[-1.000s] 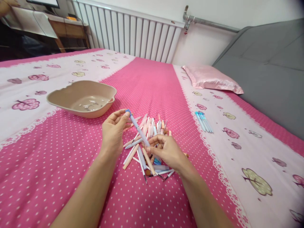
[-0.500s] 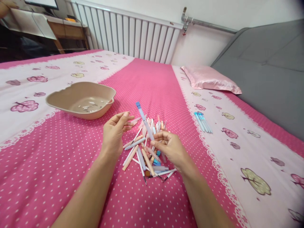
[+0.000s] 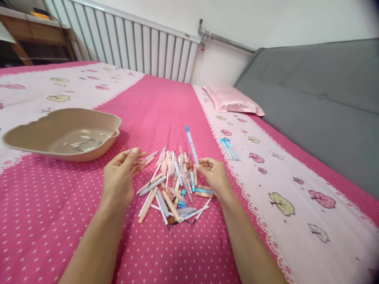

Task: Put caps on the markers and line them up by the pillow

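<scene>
A heap of pens [image 3: 171, 185] in pink, peach, white and blue lies on the pink dotted bedspread [image 3: 166, 102] in front of me. My right hand [image 3: 213, 173] pinches a light blue pen [image 3: 192, 144] by its lower end, so the pen points up and away over the right side of the heap. My left hand [image 3: 121, 177] hovers at the heap's left side, fingers loosely curled and apart, holding nothing. A small row of blue pens [image 3: 229, 148] lies apart on the pale border of the spread, right of the heap.
A beige shallow basin [image 3: 35, 132] with a few scraps inside sits on the bed at the left. A pink pillow [image 3: 232, 100] lies at the far right by the grey headboard [image 3: 319, 102]. A white radiator [image 3: 133, 47] lines the far wall.
My left hand let go of the blue pen. My right hand carried it up and to the right, away from the heap. The view has swung rightwards.
</scene>
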{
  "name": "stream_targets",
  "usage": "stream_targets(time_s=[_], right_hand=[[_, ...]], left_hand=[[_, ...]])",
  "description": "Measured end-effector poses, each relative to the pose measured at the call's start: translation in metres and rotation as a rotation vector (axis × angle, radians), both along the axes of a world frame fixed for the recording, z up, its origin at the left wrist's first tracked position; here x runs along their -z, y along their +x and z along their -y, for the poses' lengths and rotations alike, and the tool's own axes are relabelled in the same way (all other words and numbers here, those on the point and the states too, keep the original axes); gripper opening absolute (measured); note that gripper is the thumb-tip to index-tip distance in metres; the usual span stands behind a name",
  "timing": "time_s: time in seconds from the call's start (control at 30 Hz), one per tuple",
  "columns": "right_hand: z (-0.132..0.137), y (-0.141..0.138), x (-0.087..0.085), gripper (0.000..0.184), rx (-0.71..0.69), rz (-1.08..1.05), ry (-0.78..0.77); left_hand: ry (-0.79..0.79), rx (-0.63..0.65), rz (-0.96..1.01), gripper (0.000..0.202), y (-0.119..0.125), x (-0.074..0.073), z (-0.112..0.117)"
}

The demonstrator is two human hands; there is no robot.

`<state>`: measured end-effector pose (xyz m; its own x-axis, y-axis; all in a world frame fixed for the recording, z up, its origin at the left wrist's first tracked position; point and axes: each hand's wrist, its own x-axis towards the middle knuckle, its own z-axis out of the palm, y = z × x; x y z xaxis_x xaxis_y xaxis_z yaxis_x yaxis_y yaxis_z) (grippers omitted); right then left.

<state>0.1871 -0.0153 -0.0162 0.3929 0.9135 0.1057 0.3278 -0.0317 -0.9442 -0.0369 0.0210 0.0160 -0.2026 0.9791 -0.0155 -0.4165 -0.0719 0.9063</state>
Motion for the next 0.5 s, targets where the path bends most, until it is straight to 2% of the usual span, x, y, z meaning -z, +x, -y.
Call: stream_targets(time_s=[0.23,0.5], right_hand=[[-0.004,0.051,0.002,0.031,0.232,0.096,-0.002],[-0.005,0.134,0.014,0.034,0.458,0.225,-0.062]], left_hand=[[-0.024,-0.015,0.013,0.033,-0.004,0.000,-0.004],[-0.075,-0.018,0.013,0.042,-0.004,0.000,-0.007]])
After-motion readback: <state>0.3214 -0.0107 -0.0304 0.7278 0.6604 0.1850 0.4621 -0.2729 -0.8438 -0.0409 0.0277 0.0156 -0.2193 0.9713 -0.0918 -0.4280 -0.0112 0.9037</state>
